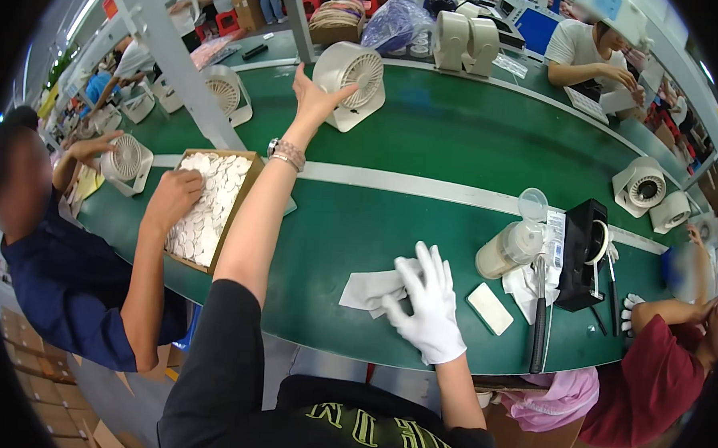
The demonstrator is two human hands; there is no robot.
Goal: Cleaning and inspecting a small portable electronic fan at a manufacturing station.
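Observation:
My left hand [315, 98], bare, reaches far across the green bench with fingers and thumb spread. It is at the near left side of a cream desk fan [349, 75] with a round grille and a flat stand; the thumb overlaps the fan's front. Whether the fingers press on the fan I cannot tell. In a white glove, my right hand [429, 307] lies over a white cloth [368, 290] on the near bench, fingers stretched apart. The cloth's crumpled end runs between thumb and forefinger. To its right lies a white and green block [490, 309].
A box of small white pieces [213, 206] stands left of my forearm, a co-worker's hand [176, 196] in it. Right of my glove are a clear-lidded jar [502, 250], a black-handled tool [539, 328] and a black holder [584, 254]. A grey post [178, 64] rises at left.

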